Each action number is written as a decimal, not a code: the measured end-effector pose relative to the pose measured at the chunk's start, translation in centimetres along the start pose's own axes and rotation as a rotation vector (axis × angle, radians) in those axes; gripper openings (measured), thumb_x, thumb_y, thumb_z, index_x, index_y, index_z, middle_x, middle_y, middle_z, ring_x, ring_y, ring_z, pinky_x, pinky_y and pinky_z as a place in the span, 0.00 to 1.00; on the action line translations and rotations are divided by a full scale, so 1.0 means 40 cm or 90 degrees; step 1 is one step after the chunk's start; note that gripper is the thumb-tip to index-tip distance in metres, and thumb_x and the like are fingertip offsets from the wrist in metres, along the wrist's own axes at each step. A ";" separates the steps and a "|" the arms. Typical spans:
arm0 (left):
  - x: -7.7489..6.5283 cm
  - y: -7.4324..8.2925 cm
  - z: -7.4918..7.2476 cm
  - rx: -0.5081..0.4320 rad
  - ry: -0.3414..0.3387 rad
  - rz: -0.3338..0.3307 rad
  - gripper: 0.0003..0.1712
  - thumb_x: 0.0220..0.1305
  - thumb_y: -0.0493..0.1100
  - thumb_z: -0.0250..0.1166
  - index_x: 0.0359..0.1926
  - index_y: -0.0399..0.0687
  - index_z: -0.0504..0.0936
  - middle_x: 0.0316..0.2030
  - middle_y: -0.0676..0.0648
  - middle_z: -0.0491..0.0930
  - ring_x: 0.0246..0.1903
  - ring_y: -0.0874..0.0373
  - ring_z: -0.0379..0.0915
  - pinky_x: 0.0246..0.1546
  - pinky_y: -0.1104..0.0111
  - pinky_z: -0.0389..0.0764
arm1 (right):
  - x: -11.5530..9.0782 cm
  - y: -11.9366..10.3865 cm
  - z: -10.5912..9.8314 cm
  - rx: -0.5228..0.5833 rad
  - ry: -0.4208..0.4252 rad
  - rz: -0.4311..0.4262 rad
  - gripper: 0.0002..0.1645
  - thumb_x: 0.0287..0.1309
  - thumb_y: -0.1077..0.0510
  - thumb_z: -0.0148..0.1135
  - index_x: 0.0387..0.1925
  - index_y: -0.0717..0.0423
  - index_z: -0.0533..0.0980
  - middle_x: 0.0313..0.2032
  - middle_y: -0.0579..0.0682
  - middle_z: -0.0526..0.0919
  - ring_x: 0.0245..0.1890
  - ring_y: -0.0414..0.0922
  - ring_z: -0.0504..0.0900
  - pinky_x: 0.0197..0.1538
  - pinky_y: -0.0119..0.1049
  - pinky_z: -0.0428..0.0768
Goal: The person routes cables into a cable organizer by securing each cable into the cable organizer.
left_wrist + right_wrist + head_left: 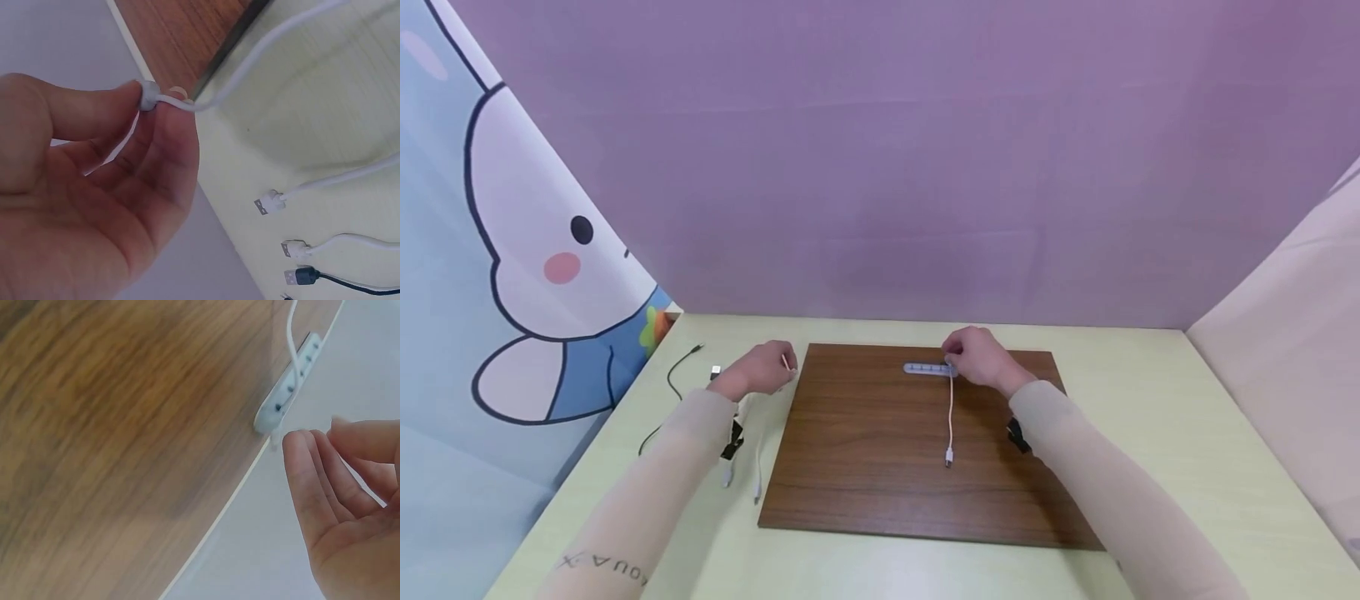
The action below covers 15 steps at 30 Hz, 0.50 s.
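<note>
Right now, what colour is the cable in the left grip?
The cable is white, best seen in the left wrist view.

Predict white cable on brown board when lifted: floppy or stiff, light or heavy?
Probably floppy: the white cable bends gently across the brown board. Likely light, given its thinness. Its plug, at the lower end, may swing when lifted.

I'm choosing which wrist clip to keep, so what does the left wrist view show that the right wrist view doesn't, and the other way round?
Only the left wrist view: the left hand pinching a white cable, plus two white USB plugs and a black USB plug lying off the board.

Only the right wrist view: the right hand, its fingertips apart from the pale slotted cable clip, and another white cable running across that clip.

Both: part of the brown wood-grain board.
</note>
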State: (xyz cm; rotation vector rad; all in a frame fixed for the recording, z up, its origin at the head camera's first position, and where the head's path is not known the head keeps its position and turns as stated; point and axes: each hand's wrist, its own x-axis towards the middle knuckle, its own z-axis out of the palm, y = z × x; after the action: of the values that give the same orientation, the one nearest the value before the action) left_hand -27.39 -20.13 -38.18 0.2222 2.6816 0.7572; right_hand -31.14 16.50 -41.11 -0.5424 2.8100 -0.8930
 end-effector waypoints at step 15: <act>0.012 0.059 0.011 -0.197 -0.017 0.072 0.07 0.71 0.32 0.56 0.47 0.33 0.74 0.36 0.39 0.77 0.31 0.53 0.75 0.37 0.59 0.82 | -0.010 -0.039 0.020 0.100 -0.024 -0.015 0.11 0.68 0.66 0.59 0.49 0.65 0.82 0.39 0.55 0.84 0.32 0.45 0.81 0.36 0.37 0.81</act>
State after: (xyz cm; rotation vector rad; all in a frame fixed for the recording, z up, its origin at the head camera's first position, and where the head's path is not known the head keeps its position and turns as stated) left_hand -27.54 -17.83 -37.41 0.3038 2.5001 1.1801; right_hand -30.10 15.04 -40.83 -0.5647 2.6749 -1.0858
